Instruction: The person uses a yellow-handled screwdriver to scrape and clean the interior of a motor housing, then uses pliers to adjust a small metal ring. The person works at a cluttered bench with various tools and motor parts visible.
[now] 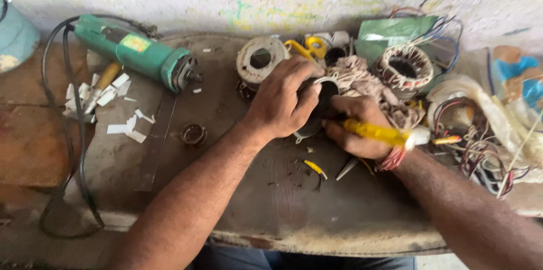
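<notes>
left hand (pixel 281 102) clamped over the top of a round dark metal motor housing with a pale rim (pixel 323 96), fingers curled and closed around its edge, holding it at the middle of the worn, grimy, dark-brown round worktable (pixel 271 202). right hand (pixel 357 127) closed tight on a yellow plastic-handled screwdriver (pixel 378 133), shaft end hidden against the housing, handle lying across the wrist toward the right; red thread band on that wrist.

just behind the housing, a crumpled beige cloth rag (pixel 362 80), soft and creased, touching it on the far side. left of that, a dusty off-white ring-shaped stator (pixel 261 59) with an open round centre. further right, a wound stator with copper-coloured coils and pale insulation (pixel 404 67), coloured leads trailing from it onto a green flat packet (pixel 396 31). yellow-handled pliers (pixel 305 48) lying between the two stators, partly hidden by the left hand's knuckles.

at far left, a green cylindrical angle grinder with a bare metal spindle (pixel 141 52), smooth plastic body, its black rubber cable (pixel 68 151) looping down off the table edge. beside it, scattered white paper strips (pixel 116 109), flat and sharp-cornered. small rusty metal ring (pixel 193 133) alone on the tabletop, well apart from the hands. near the right wrist, a short yellow wire offcut (pixel 314 168) and a thin pointed metal tool (pixel 346 169). tangle of thin red, white and dark wires (pixel 481 151) crowding the right edge, with a cream-coloured plastic sheet bunched over it.
</notes>
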